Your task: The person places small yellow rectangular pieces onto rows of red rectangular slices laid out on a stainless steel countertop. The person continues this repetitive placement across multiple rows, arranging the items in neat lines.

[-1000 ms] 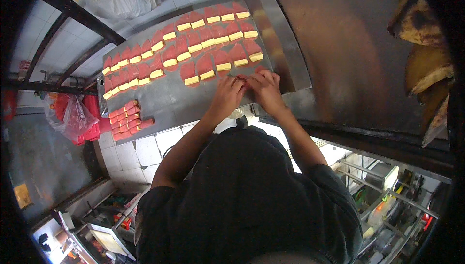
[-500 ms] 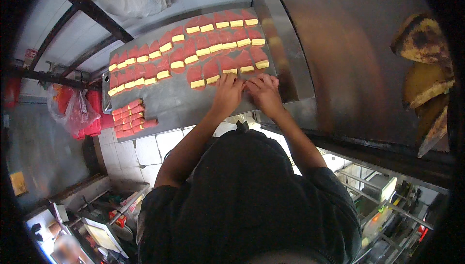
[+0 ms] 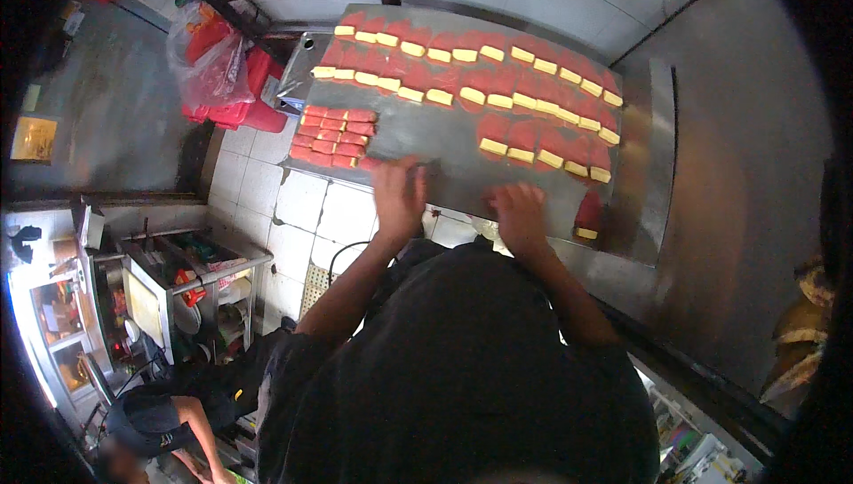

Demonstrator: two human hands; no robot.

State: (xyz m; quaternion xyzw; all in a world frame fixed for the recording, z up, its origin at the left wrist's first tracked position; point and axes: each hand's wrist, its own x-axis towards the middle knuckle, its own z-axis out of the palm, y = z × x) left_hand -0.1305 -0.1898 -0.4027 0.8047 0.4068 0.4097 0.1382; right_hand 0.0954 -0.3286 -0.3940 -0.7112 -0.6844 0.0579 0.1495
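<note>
My left hand (image 3: 400,198) is over the front of the steel table (image 3: 426,142), its fingers somewhat blurred and apart, beside the end of the nearest row of rolled meat pieces (image 3: 333,138). I see nothing in it. To its right, my right hand (image 3: 518,210) hovers at the table's front edge, fingers spread, holding nothing visible. Past it lies a single red meat slice (image 3: 587,210) with a yellow block (image 3: 585,234) at its near end. Rows of thin red meat slices (image 3: 542,75), each with a yellow block on its near end, cover the back and right.
A raised steel edge (image 3: 659,164) bounds the table on the right, with a steel surface beyond. Red bins (image 3: 253,98) and a plastic bag (image 3: 209,58) stand at the left. Another person (image 3: 164,422) is at the lower left, near metal shelving (image 3: 191,293).
The view has swung left. My hands have parted, the left moving toward the rolled pieces and the right drawing back to the front edge. The single slice at the right now shows.
</note>
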